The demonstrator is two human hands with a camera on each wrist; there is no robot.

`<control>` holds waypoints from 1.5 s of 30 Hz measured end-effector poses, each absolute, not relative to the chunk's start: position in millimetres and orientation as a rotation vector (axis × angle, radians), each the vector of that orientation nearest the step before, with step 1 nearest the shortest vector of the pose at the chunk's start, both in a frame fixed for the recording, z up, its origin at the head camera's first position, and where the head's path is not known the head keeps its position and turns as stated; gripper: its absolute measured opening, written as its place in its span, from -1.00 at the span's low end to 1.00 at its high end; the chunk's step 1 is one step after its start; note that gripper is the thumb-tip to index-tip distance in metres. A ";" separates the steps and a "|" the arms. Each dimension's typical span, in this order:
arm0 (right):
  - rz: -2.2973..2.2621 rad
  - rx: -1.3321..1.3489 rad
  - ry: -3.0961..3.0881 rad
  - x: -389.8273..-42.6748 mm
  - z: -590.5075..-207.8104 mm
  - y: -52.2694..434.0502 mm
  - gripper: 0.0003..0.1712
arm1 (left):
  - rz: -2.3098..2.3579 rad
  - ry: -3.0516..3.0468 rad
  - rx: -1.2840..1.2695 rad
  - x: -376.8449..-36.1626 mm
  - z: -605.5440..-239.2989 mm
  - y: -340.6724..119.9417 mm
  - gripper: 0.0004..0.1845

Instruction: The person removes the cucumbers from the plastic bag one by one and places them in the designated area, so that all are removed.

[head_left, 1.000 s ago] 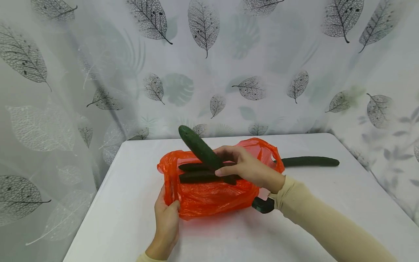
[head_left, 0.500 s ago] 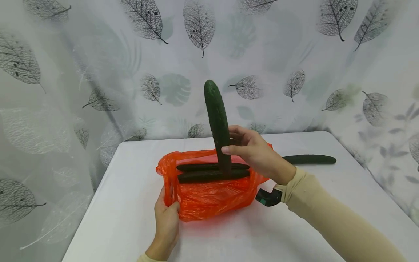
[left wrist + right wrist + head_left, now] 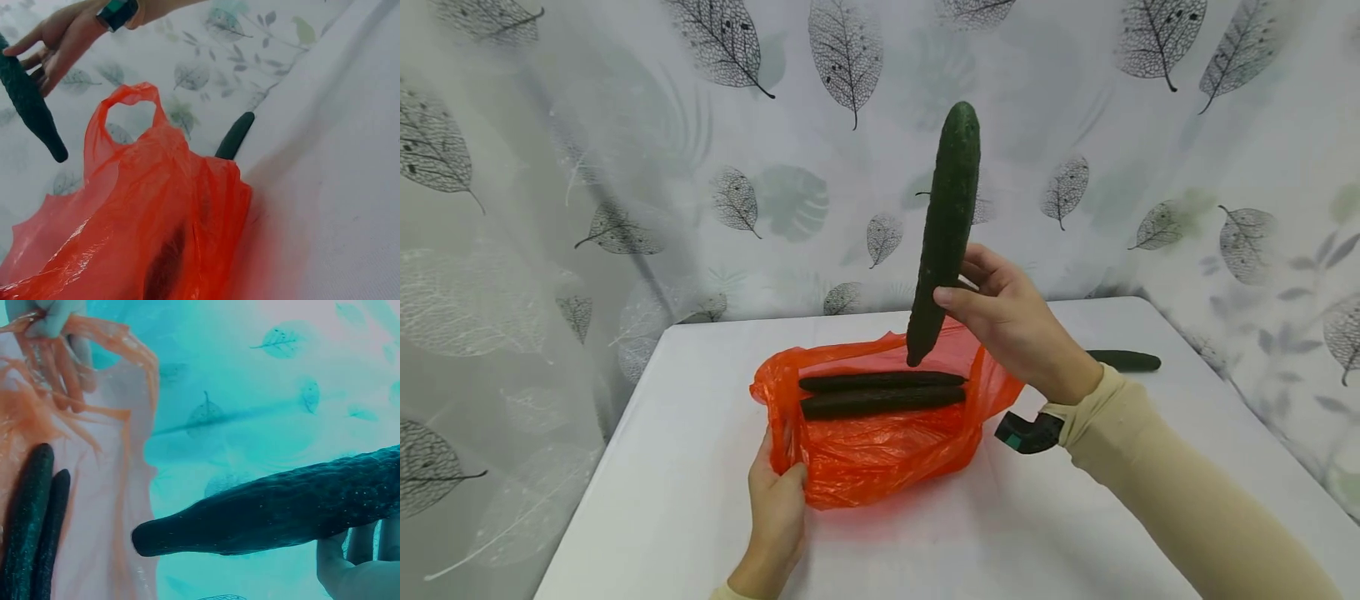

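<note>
A long green cucumber [image 3: 951,200] stands nearly upright above the bag, pinched near its lower part between the thumb and fingers of my right hand [image 3: 1003,321]. Below it, an orange-red plastic bag [image 3: 880,458] lies on the table with its mouth spread wide. Two more cucumbers [image 3: 883,402] lie side by side inside. My left hand [image 3: 777,508] grips the bag's left edge, and some of its fingers show through the film in the right wrist view. One loop handle of the bag [image 3: 94,144] stands up in the left wrist view.
Another cucumber [image 3: 1126,360] lies on the white table [image 3: 647,467] to the right of the bag, partly hidden behind my right forearm. A leaf-patterned curtain [image 3: 700,150] hangs behind the table and along its sides. A dark wrist device [image 3: 1028,433] sits under my right wrist.
My right hand has lifted the cucumber up and to the right, out of the bag's mouth, turning it from slanted to nearly upright. My left hand has kept its hold on the bag.
</note>
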State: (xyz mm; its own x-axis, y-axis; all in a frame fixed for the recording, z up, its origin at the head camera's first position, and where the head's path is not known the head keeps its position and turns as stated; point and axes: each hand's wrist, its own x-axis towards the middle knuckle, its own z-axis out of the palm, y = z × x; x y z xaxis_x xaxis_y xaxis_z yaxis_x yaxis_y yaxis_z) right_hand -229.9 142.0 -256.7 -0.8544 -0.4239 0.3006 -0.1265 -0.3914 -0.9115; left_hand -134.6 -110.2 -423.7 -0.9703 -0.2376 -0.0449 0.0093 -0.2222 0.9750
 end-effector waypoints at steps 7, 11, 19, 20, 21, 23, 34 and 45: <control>-2.585 -0.834 1.482 -234.0 -242.7 150.4 -0.46 | -2.282 -1.928 0.291 -134.7 -423.0 -112.6 -0.18; -2.701 -0.871 1.406 -239.9 -234.0 163.0 -0.47 | -2.289 -1.923 0.293 -134.5 -423.2 -113.6 -0.19; -2.849 -0.829 1.481 -255.3 -231.0 201.4 -0.44 | -2.305 -1.945 0.351 -133.8 -420.5 -113.6 -0.24; -2.857 -0.824 1.515 -257.5 -232.4 206.2 -0.44 | -2.302 -1.954 0.363 -133.7 -420.1 -113.5 -0.25; -2.855 -0.821 1.566 -259.1 -234.1 210.9 -0.44 | -2.296 -1.966 0.374 -133.8 -419.8 -113.5 -0.25; -2.842 -0.793 1.673 -262.1 -238.9 220.6 -0.44 | -2.294 -1.973 0.394 -133.8 -419.6 -113.5 -0.26; -2.439 -0.608 2.449 -277.7 -294.5 273.8 -0.41 | -2.281 -1.968 0.403 -132.8 -420.1 -113.8 -0.25; -1.117 -0.573 3.265 -275.0 -359.9 333.0 -0.45 | -2.309 -1.920 0.395 -133.9 -421.8 -116.5 -0.25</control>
State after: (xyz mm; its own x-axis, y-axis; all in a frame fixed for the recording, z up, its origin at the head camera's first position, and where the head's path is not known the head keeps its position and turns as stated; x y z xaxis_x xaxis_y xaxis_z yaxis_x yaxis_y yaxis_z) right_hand -275.0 333.0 -359.9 -0.8852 -0.1846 0.4270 -0.4075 0.7507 -0.5201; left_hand -133.9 -116.5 -421.8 -0.9598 -0.2504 -0.1267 -0.0789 -0.1925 0.9781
